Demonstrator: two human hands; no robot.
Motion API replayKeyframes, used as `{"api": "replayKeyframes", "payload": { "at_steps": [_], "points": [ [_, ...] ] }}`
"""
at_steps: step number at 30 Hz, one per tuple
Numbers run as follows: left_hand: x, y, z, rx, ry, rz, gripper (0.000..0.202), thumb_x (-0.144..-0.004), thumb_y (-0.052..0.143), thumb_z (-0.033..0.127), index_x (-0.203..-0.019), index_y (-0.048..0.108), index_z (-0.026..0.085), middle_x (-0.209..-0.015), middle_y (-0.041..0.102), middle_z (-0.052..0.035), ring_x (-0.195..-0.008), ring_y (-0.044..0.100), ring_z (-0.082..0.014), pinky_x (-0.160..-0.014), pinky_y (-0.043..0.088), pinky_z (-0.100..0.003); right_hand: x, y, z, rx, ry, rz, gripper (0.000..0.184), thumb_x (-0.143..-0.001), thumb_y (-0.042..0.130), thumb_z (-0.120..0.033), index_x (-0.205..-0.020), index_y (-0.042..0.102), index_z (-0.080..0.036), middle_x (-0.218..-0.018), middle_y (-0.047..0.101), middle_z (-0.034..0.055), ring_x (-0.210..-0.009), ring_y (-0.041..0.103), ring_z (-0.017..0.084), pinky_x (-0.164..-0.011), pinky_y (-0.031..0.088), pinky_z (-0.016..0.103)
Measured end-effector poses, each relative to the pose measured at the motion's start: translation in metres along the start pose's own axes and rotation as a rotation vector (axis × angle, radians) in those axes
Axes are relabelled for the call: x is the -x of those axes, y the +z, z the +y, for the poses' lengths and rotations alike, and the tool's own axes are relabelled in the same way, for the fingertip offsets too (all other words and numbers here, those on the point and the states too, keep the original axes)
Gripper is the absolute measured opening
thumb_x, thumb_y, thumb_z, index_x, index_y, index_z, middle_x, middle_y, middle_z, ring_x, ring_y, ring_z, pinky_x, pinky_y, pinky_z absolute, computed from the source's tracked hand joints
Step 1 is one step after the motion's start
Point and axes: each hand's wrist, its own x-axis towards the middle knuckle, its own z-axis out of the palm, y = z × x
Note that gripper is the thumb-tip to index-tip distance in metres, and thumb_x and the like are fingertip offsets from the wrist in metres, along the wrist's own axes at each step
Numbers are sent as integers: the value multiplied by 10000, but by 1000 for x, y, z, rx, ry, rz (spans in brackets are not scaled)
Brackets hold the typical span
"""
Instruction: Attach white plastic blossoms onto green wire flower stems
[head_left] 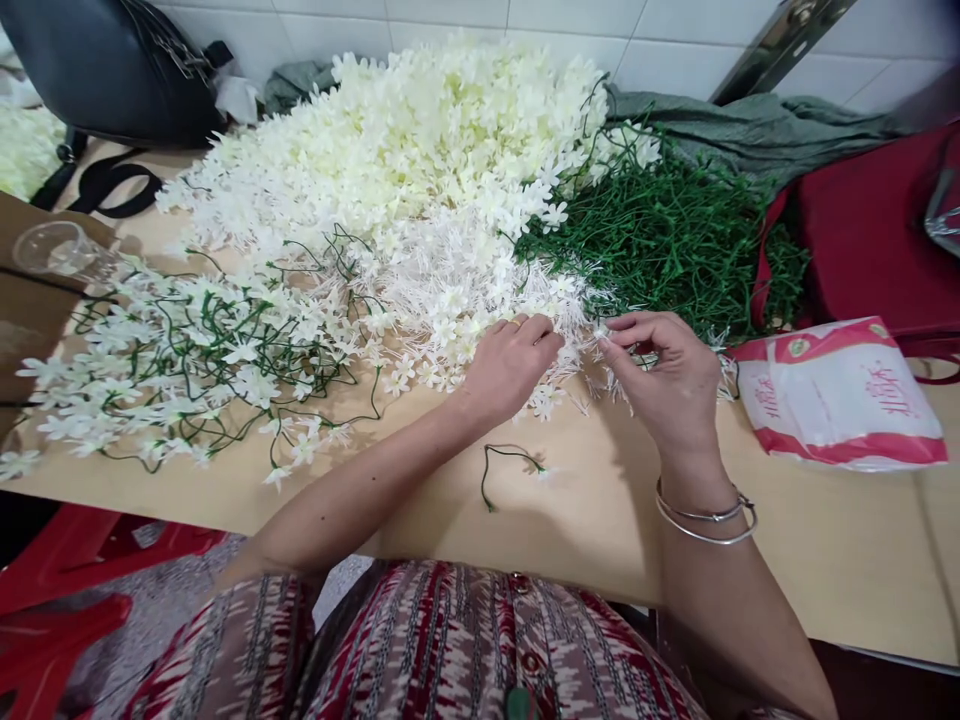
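Observation:
My left hand (pixel 510 365) is closed at the front of a heap of white artificial flowers (pixel 442 140). Its fingers curl downward, and the tips are hidden from me. Just to the right, my right hand (pixel 664 375) pinches a small white flower piece (pixel 599 329) between thumb and forefinger. Beyond that hand lies a tangle of green plastic stems (pixel 660 240). A single green stem with a white blossom (pixel 514 460) rests on the table between my forearms. White flowers on green stems (pixel 217 350) are piled at the left.
On the right, a white and pink tissue pack (pixel 840 395) sits in front of a red bag (pixel 870 220). A black bag (pixel 112 70) and a clear plastic cup (pixel 60 250) are at the left. Grey-green cloth (pixel 757 135) lies along the tiled wall. Red stools (pixel 97 560) stand below the table (pixel 585 520).

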Motion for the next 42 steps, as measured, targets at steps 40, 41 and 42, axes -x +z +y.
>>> {"api": "replayKeyframes", "payload": {
  "at_steps": [40,41,42],
  "points": [
    [5,-21,3,1129,-280,131,246,-940,767,404,-977,785,161,-901,770,-41,-747,636,-119,-713,529,-256,16,17,-39,-216,73,-62,30,-927,717,-247,-921,703,-273,-842,718,1,-798,674,192,-745,540,354],
    [5,-22,3,1167,-301,118,259,-926,781,415,-972,786,160,-898,766,-41,-750,634,-121,-716,525,-260,16,18,-38,-236,83,-50,65,-922,723,-246,-979,715,-276,-855,719,2,-810,680,193,-758,550,357],
    [5,-22,2,1201,-319,104,272,-915,792,423,-968,786,157,-895,762,-44,-756,635,-124,-719,523,-265,16,18,-37,-244,83,-43,132,-922,723,-243,-1048,724,-280,-869,723,3,-816,685,192,-770,561,360]
  ]
}}
